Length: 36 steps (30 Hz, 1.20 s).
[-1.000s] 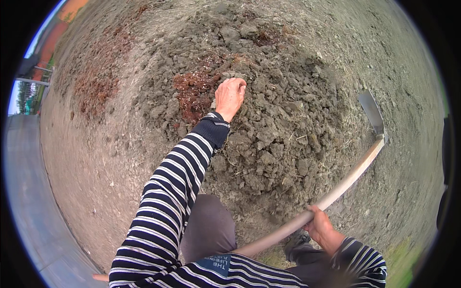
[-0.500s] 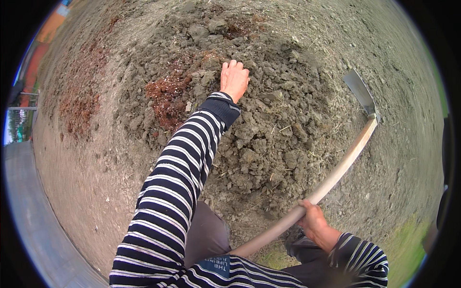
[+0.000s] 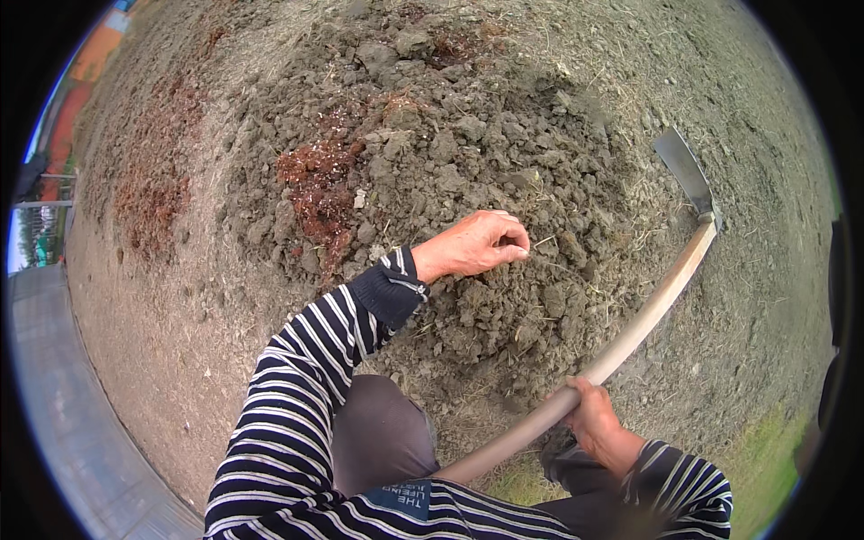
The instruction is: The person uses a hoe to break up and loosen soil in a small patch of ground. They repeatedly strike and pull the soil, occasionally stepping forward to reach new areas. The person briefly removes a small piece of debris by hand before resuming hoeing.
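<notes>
1. Grasping long, pale wooden-handled, grey metal-bladed hoe (image 3: 650, 315) with right hand (image 3: 596, 418), right of crumbly grey-brown soil mound (image 3: 441, 180).
2. Curling left hand (image 3: 477, 245) over mound; cannot tell whether gripping anything.

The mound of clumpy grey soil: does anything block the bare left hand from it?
Nothing visible stands between the left hand and the soil mound; the pale wooden-handled hoe in the right hand is off to the right.

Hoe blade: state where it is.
The hoe blade is at upper right in the head view, right of the clods, at the end of the handle the right hand grips.
</notes>
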Motion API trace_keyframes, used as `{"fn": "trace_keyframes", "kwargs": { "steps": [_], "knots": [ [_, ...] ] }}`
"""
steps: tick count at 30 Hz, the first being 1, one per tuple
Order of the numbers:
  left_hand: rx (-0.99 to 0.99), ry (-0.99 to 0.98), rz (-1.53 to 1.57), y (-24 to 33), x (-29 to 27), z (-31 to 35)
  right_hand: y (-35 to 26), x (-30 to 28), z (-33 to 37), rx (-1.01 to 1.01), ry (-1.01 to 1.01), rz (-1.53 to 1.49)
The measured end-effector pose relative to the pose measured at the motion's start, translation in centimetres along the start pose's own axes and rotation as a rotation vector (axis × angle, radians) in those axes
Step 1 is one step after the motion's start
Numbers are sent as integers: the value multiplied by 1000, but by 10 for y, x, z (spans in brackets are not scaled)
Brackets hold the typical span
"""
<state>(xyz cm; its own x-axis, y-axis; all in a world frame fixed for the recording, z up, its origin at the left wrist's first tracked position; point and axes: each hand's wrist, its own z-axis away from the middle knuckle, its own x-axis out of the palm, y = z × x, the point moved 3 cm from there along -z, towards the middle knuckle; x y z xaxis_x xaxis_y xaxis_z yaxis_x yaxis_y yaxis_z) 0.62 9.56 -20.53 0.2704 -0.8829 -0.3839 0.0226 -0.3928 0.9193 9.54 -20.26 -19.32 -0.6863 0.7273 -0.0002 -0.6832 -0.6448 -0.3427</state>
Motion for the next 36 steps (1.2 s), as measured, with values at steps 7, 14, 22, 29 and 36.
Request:
{"fn": "trace_keyframes", "kwargs": {
  "steps": [7,14,22,29,36],
  "knots": [
    [-189,545,-684,-30,-78,-17,3,2,-1,-19,28,-20],
    [-237,678,-874,-93,-124,-76,6,-1,-4,-31,4,0],
    [-379,202,-1145,-124,-130,-94,2,2,3,-72,-64,-72],
    [-345,141,-1317,-124,-132,-100,3,2,0,-93,-67,-77],
    [-212,444,-1002,-78,-137,-68,4,0,-2,-60,-67,-44]
  ]
}}
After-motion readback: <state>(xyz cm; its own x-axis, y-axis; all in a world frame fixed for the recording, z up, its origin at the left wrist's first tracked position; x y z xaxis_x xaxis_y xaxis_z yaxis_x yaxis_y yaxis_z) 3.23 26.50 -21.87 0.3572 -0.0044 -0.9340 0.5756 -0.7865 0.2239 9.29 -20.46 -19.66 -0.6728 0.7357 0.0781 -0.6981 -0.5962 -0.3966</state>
